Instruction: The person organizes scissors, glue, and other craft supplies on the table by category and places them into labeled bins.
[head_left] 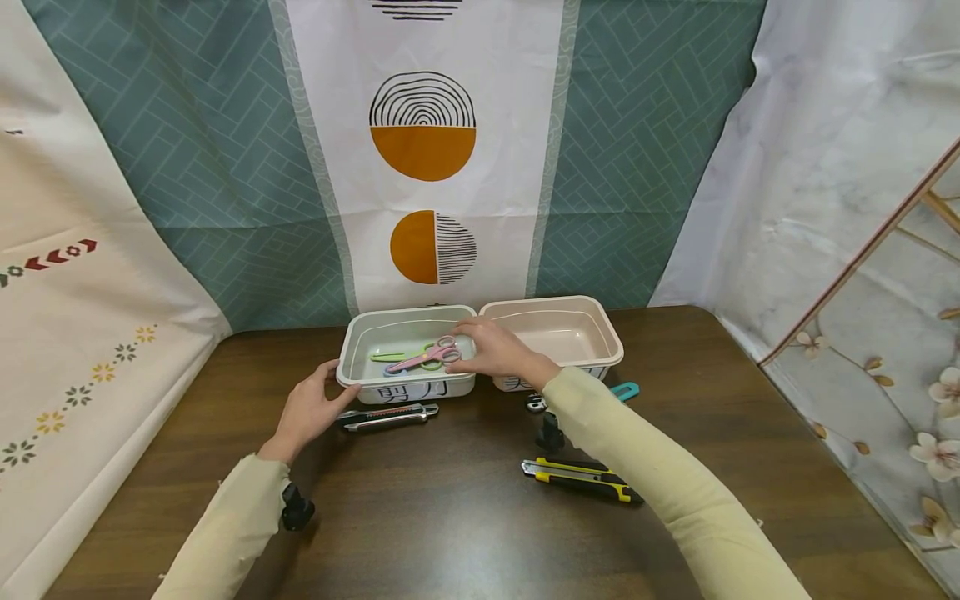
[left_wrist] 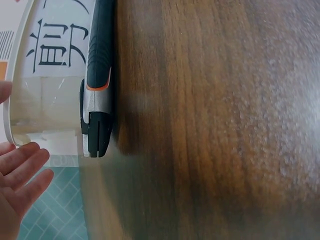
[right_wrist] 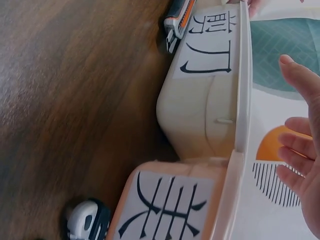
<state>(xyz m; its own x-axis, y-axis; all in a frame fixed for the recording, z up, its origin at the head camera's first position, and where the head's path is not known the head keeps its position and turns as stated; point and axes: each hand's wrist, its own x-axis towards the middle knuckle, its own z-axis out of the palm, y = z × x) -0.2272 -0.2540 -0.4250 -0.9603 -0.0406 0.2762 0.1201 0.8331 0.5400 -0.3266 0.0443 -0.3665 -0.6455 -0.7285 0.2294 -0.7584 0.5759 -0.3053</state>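
Observation:
My left hand (head_left: 307, 412) rests at the left end of the pale green bin (head_left: 408, 316), its thumb by the front corner. In the left wrist view its fairly straight fingers (left_wrist: 27, 162) touch the rim. The right hand (head_left: 495, 348) reaches over the bin's right end, beside the pink scissors (head_left: 412, 361); the right wrist view has its thumb apart from loosely bent fingers, holding nothing. Under the pink pair lie green scissors (head_left: 384, 357) and something blue, mostly hidden. A black and silver utility knife (head_left: 390, 417) lies in front of this bin.
To the right stands a beige-pink bin (head_left: 551, 305). Nearer me lies a yellow and black utility knife (head_left: 581, 478). A teal-ended tool (head_left: 626, 391) is partly covered by the right sleeve. Patterned cloth (head_left: 420, 250) hangs behind the brown table (head_left: 420, 533).

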